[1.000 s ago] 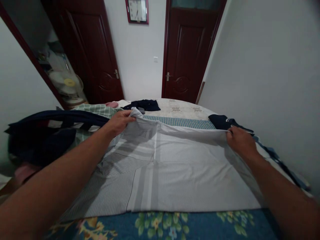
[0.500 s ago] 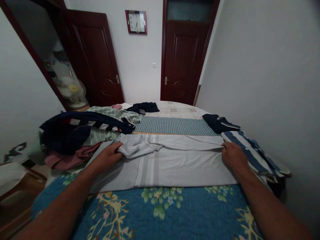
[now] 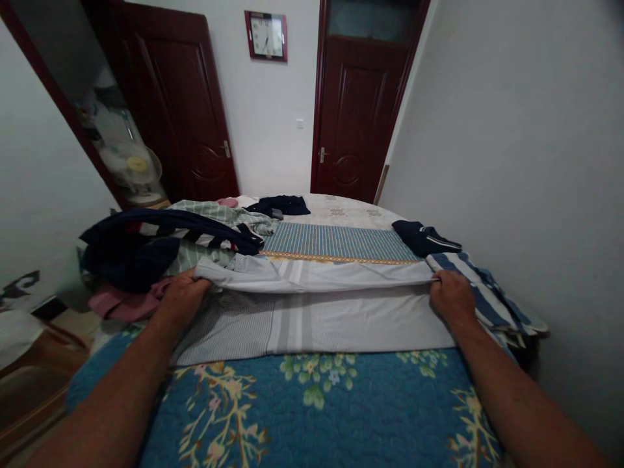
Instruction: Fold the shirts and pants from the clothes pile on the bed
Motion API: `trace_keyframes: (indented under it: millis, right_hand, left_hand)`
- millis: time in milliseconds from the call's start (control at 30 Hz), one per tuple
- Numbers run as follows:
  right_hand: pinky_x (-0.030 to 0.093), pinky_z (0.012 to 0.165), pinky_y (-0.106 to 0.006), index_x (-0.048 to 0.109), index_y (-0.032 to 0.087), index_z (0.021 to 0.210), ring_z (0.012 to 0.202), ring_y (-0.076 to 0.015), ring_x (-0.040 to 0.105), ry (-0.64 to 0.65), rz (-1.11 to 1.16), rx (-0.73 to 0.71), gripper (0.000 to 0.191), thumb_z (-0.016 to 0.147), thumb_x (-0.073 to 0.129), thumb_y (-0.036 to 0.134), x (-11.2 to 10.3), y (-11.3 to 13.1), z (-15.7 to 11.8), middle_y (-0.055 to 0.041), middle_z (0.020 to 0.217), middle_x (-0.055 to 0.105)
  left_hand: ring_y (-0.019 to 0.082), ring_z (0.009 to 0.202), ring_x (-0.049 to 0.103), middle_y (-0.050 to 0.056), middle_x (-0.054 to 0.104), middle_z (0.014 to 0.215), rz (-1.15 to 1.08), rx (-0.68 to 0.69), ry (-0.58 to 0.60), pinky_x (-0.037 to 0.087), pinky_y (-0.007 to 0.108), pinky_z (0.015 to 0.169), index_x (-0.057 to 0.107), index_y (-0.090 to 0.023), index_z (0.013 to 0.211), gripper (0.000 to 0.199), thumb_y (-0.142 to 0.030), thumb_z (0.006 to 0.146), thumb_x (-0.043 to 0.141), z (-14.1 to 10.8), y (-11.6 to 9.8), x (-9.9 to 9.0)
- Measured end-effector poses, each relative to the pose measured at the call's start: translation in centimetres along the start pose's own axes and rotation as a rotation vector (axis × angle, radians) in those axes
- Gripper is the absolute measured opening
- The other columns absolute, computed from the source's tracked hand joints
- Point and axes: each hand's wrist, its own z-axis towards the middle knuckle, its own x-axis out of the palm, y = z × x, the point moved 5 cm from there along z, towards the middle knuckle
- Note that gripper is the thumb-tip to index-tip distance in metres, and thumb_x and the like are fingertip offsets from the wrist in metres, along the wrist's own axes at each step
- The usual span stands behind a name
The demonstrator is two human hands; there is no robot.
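A light grey, finely striped garment (image 3: 361,318), probably a shirt, lies lengthwise across the blue floral quilt (image 3: 312,416); two pale bands cross it left of its middle. My left hand (image 3: 188,296) is closed on the left end of its upper layer, beside the clothes pile. At the other end, my right hand (image 3: 451,296) pinches the same layer near the striped folded cloth. Between the hands that layer is stretched and slightly raised, with a shadowed gap under its near edge. The fingertips are partly hidden by the fabric and the hands themselves.
To the left is a heap of clothes (image 3: 131,250), navy, green checked and pink. A folded navy garment (image 3: 424,238) and a blue-and-white striped cloth (image 3: 480,289) lie at the right by the wall. A blue striped mat (image 3: 336,242) lies beyond the garment.
My left hand has moved left and slightly up, drawing the bunched left end of the garment out straight. My right hand keeps its hold at the right end.
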Motion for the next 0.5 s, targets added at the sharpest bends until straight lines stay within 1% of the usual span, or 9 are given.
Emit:
trace_keyframes:
  millis: [33,133,200,300,433,467,500]
  right_hand:
    - [0.044,0.091,-0.039,0.068,0.017,0.095,0.095,-0.0277,0.058,0.004,-0.006,-0.017,0.02,0.088,0.049,0.017,0.0,0.1,0.0,-0.0126,0.097,0.067]
    - [0.043,0.091,-0.038,0.066,0.018,0.09,0.096,-0.0277,0.057,-0.003,-0.017,-0.037,0.018,0.088,0.049,0.017,-0.5,0.1,0.2,-0.0123,0.095,0.066]
    - [0.043,0.091,-0.037,0.066,0.018,0.09,0.099,-0.0279,0.057,-0.009,-0.022,-0.026,0.018,0.089,0.049,0.015,-1.2,0.0,0.3,-0.013,0.097,0.067]
    - [0.042,0.091,-0.036,0.069,0.017,0.094,0.101,-0.0279,0.057,0.041,-0.054,0.004,0.02,0.09,0.049,0.014,-2.1,0.1,-0.1,-0.0144,0.102,0.069]
    - [0.04,0.091,-0.034,0.071,0.015,0.098,0.102,-0.0266,0.06,0.207,-0.128,-0.011,0.021,0.092,0.051,0.014,-2.6,1.1,-0.9,-0.0141,0.105,0.072]
    - [0.04,0.091,-0.034,0.072,0.016,0.098,0.103,-0.0263,0.061,0.249,-0.147,-0.017,0.021,0.092,0.051,0.014,-2.7,1.4,-1.0,-0.0139,0.105,0.073]
    - [0.04,0.09,-0.034,0.072,0.016,0.098,0.103,-0.0263,0.062,0.287,-0.166,-0.02,0.021,0.093,0.052,0.015,-2.8,1.7,-1.2,-0.0138,0.105,0.073]
  left_hand:
    - [0.033,0.104,0.073,0.008,0.083,0.096,-0.002,0.03,0.059,0.056,0.046,0.103,0.08,-0.016,0.092,0.036,-0.038,0.073,0.059,-0.1,-0.1,0.4]
    - [0.033,0.106,0.073,0.008,0.084,0.104,0.004,0.123,0.288,0.053,0.048,0.11,0.083,-0.019,0.089,0.036,-0.038,0.069,0.061,0.0,-0.2,2.0]
    - [0.032,0.105,0.074,0.007,0.084,0.1,0.035,0.139,0.372,0.051,0.049,0.112,0.084,-0.022,0.087,0.034,-0.038,0.067,0.062,0.2,0.3,2.6]
    - [0.033,0.107,0.074,0.004,0.084,0.093,0.065,0.12,0.406,0.051,0.051,0.113,0.085,-0.026,0.085,0.033,-0.043,0.067,0.063,0.7,1.3,2.8]
    - [0.036,0.114,0.073,0.001,0.083,0.092,0.146,0.127,0.483,0.05,0.052,0.115,0.085,-0.033,0.084,0.036,-0.052,0.067,0.059,1.0,2.1,3.1]
    - [0.036,0.115,0.073,0.0,0.083,0.094,0.174,0.142,0.486,0.051,0.051,0.115,0.085,-0.034,0.083,0.037,-0.053,0.066,0.058,1.1,2.3,3.1]
    - [0.036,0.115,0.073,-0.001,0.083,0.095,0.21,0.159,0.456,0.053,0.049,0.114,0.085,-0.035,0.083,0.038,-0.055,0.066,0.057,1.2,2.5,2.8]
